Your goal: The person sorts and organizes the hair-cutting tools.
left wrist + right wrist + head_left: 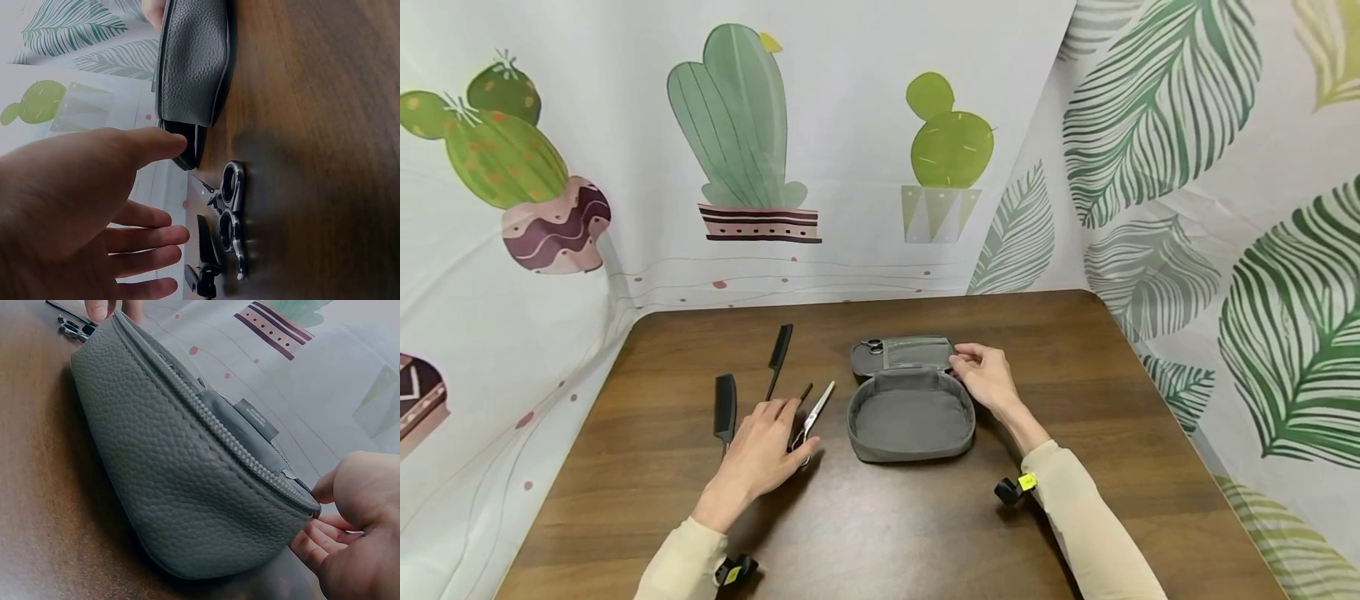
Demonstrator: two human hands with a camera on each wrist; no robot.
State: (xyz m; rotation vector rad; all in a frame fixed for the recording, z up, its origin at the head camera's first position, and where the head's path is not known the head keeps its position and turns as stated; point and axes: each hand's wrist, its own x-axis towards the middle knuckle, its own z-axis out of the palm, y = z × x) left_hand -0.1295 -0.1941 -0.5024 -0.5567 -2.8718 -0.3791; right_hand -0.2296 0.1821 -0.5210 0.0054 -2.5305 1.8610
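Observation:
A grey zippered case (pixel 912 457) sits unzipped on the table, its lid (pixel 868 360) folded back. My right hand (pixel 988 375) pinches the lid's right edge between thumb and fingers; in the right wrist view the thumb (pixel 326 487) rests at the zipper's corner. A pair of scissors (pixel 873 343) is tucked at the lid's left part. Left of the case, silver scissors (pixel 822 406) lie with blades pointing away. My left hand (pixel 763 450) hovers over their handles with fingers apart, holding nothing. A black slim tool (pixel 207 250) lies beside the scissors, partly hidden by that hand in the head view.
A wide black comb (pixel 725 404) and a thin-handled black comb (pixel 781 346) lie left of the case. The brown wooden table (pixel 925 533) ends at a printed cloth backdrop (pixel 850 125). A small black device (pixel 1011 490) is on the right wrist.

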